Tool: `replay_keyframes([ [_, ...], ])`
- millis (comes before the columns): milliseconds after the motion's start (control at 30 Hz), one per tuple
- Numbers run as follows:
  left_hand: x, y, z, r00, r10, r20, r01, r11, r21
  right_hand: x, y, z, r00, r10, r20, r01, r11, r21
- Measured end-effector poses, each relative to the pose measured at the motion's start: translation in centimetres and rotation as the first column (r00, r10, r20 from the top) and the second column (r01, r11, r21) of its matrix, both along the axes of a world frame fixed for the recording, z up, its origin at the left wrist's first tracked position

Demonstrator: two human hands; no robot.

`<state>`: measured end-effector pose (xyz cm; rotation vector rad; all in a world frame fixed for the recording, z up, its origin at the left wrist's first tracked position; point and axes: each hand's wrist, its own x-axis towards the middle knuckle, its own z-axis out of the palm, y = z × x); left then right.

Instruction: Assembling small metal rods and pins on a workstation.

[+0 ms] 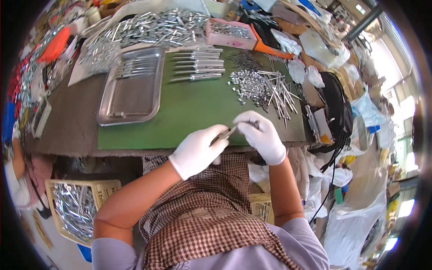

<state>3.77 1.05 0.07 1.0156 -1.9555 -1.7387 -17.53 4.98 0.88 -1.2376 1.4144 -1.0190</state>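
Both hands wear white gloves and meet above the front edge of the green mat (pixel 180 130). My left hand (pixel 195 150) is closed around a slim silver metal piece (pixel 230 132), which sticks out towards the right. At its tip, my right hand (pixel 263 137) is pinched, with a small dark bit showing between the fingers, too small to name. Beyond them lie a heap of small silver parts (pixel 252 85), loose thin metal rods (pixel 281 96) and a pile of small dark pieces (pixel 245 60). Several metal tubes with thin rod ends (pixel 198 67) lie in a row at the back.
A metal tray (pixel 155 101) with several slender pieces stands on the left. Behind are a large heap of metal parts (pixel 166 29) and a pink box (pixel 229 41). A yellow basket of metal parts (pixel 85 184) sits below the table, left. A black bag (pixel 337 108) is at right.
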Motion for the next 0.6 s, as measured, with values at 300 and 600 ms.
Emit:
replay_keyframes([
  [300, -2.5, -0.1, -0.2, 0.849, 0.237, 0.472, 0.37, 0.371, -0.852, -7.0, -5.9, -2.2, 0.807, -0.371, -0.46, 0.182, 0.897, -0.403],
  [600, -3.7, -0.3, -0.8, 0.84, 0.22, 0.497, 0.353, 0.473, -0.807, -7.8, -12.3, -2.0, 0.568, -0.257, -0.782, -0.181, 0.888, -0.423],
])
